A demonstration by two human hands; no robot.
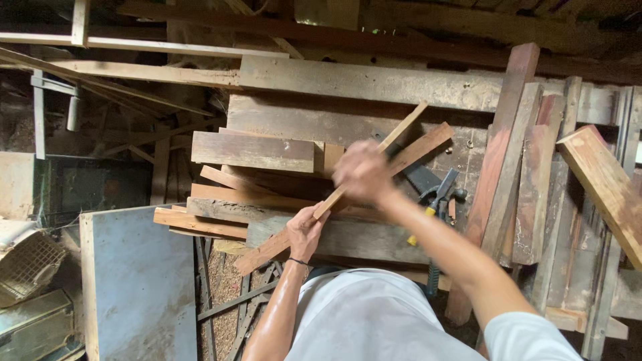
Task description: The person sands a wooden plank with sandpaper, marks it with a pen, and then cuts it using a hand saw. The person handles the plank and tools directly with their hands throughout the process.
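Left hand (306, 230) closed around the near end of a thin wooden strip (374, 160), pinning it over the longer plank (348, 200) for steadiness. Right hand (361, 170) blurred mid-strip, fingers apparently wrapped round it. Both slanting across the cluttered desk (374, 83), clamps (438, 194) just right.

pale tan wooden strip (374, 160), reddish-brown plank (348, 200), grey-blue board (140, 281)
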